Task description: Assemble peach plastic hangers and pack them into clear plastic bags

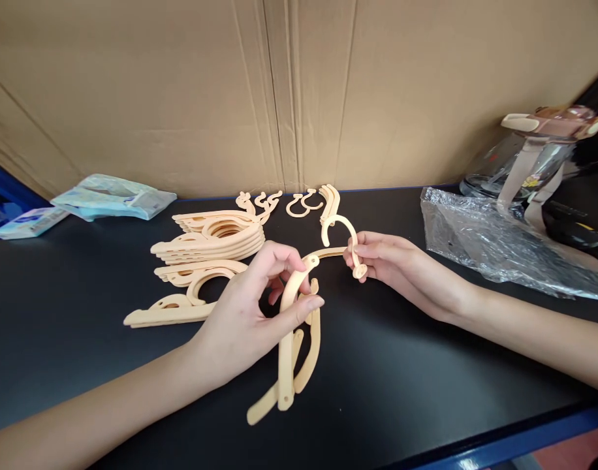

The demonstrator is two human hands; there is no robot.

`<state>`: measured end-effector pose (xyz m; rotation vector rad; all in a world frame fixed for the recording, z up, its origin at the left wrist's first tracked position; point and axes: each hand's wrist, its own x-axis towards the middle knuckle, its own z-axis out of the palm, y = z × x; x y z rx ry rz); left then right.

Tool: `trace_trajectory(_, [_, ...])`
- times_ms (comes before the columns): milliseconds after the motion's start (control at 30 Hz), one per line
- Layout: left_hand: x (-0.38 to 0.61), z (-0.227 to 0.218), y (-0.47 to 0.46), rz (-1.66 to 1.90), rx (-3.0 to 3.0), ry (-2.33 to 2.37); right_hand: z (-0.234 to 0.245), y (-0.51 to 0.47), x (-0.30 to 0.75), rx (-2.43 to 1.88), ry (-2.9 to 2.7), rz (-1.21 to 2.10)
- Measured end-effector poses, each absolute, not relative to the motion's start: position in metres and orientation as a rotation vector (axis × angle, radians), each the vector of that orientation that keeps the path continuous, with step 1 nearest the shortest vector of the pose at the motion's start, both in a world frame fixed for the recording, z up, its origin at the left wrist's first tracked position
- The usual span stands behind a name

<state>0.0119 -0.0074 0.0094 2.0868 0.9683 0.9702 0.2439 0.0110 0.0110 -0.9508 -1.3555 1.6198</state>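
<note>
Left hand: The person's left hand (245, 320) pinches a long, curved, pale cream plastic strip (285, 365) near its upper end, thumb and fingers drawn in close on it.
Strip: Slanting down from that pinch, its holed upper end just past the fingertips, its lower end toward the wearer.
Right hand: The person's right hand (407, 274) grips a pale cream plastic hook (348, 223) by the stem, thumb and fingers brought together with little gap.
Hook: Its curved top rises above the right fingertips; its knobbed foot shows just below them.
Between the grips: Another cream curved strip (326, 252) spans the space; whether the right fingers touch it cannot be told.
Under the left grip: Two loose cream strips (309, 359) are partly hidden by the held one.
Left of the left grip: A stack of cream folded plastic hangers (205, 245), with a pale blue-and-white plastic packet (113, 196) farther out.
Beyond the grips: Small cream loose hooks (299, 205) and a cluster of short curved cream pieces (331, 196), the latter just behind the held hook.
Right of the right grip: A crumpled clear plastic bag (475, 241) beside a transparent bottle with a brown lid (548, 124).
Setting: A matte black tabletop (401, 391) below both hands, brown cardboard (157, 98) beyond.
</note>
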Motion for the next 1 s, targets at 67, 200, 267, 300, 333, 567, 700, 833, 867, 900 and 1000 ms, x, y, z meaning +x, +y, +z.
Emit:
trace_trajectory(67, [0.0138,0.0111,-0.0068,0.959,2.079,1.003,0.0101,0.0127,0.2441,-0.948,-1.348,1.612])
trace_trajectory(200, [0.0125,0.0122,-0.0090,0.889,2.054,1.048,0.0100,0.0117,0.2435,-0.965,-1.368,1.605])
trace_trajectory(267, [0.0107,0.0117,-0.0099,0.850,2.045,1.033,0.0099,0.0111,0.2439,-0.985,-1.388,1.596])
trace_trajectory(300, [0.0099,0.0114,-0.0099,0.840,2.056,1.026,0.0096,0.0111,0.2444,-0.992,-1.394,1.591])
trace_trajectory(333, [0.0092,0.0112,-0.0098,0.832,2.075,1.023,0.0092,0.0115,0.2449,-0.998,-1.395,1.583])
trace_trajectory(567, [0.0089,0.0136,-0.0089,0.799,2.148,0.970,0.0069,0.0134,0.2465,-0.982,-1.411,1.548])
trace_trajectory(700, [0.0091,0.0119,-0.0079,0.749,2.168,0.934,0.0083,0.0124,0.2454,-0.992,-1.431,1.561])
trace_trajectory(833, [0.0095,0.0094,-0.0063,0.721,2.107,0.984,0.0084,0.0142,0.2455,-0.980,-1.461,1.583])
trace_trajectory(867, [0.0099,0.0091,-0.0064,0.715,2.109,0.993,0.0082,0.0148,0.2456,-0.963,-1.468,1.590])
trace_trajectory(900, [0.0103,0.0091,-0.0067,0.707,2.123,0.998,0.0080,0.0153,0.2458,-0.943,-1.474,1.598])
trace_trajectory(1000, [0.0120,0.0091,-0.0085,0.674,2.213,0.996,0.0073,0.0162,0.2461,-0.895,-1.490,1.611])
